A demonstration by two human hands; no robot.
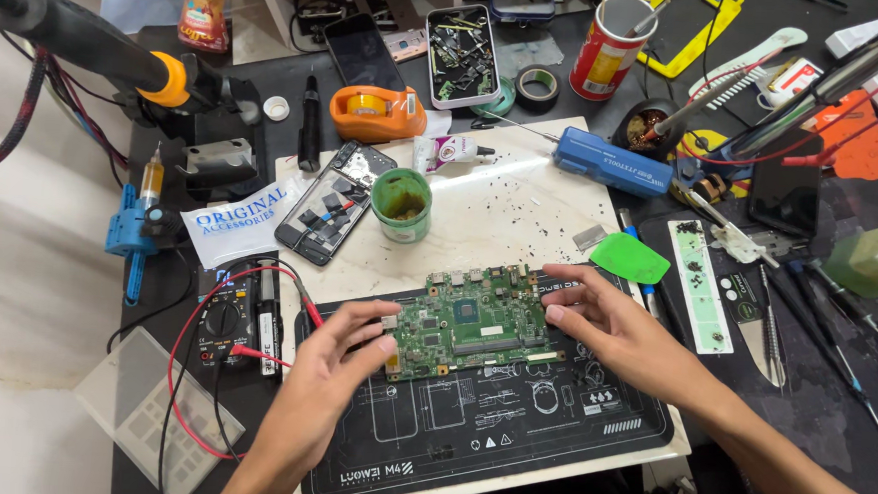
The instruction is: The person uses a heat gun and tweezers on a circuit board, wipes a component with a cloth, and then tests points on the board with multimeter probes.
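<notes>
My workbench (pixel 832 388) is dark and crowded, and on it lies a pale marble-look slab (pixel 521 211) with a black repair mat (pixel 469 439) at its six o'clock edge. On the upper part of that mat sits the green circuit board (pixel 475 319), lying flat. My left hand (pixel 338 357) grips the board's nine o'clock end, thumb on top near the corner and fingers curled under the edge. My right hand (pixel 610 321) rests at the three o'clock end, fingers spread and fingertips touching the board's edge, not closed around it. At eleven o'clock from the board lies an opened phone (pixel 323 203), back cover off, just beside a round green tub (pixel 401 203) of paste. A multimeter (pixel 240 317) with red leads lies at nine o'clock, off the mat. At two o'clock from the board is a green plastic pry card (pixel 631 258), and a blue electric screwdriver (pixel 599 161) lies farther up at one o'clock.
</notes>
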